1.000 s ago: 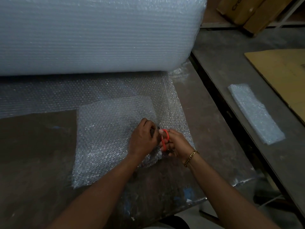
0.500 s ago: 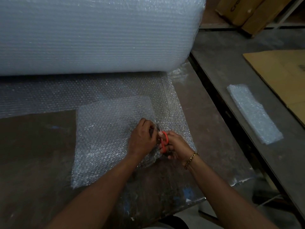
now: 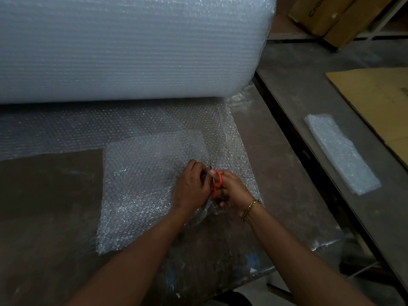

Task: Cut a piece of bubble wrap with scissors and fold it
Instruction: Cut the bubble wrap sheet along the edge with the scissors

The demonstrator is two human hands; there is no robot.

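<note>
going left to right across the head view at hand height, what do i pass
bare tabletop → bubble wrap sheet → left hand → scissors → right hand → folded bubble wrap piece

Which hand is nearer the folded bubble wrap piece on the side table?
Right. The right hand, holding the scissors, is left of the folded piece; the left hand, holding the sheet, is farther left.

bubble wrap roll 1; scissors 1; folded piece 1; boxes perhaps 2
</note>
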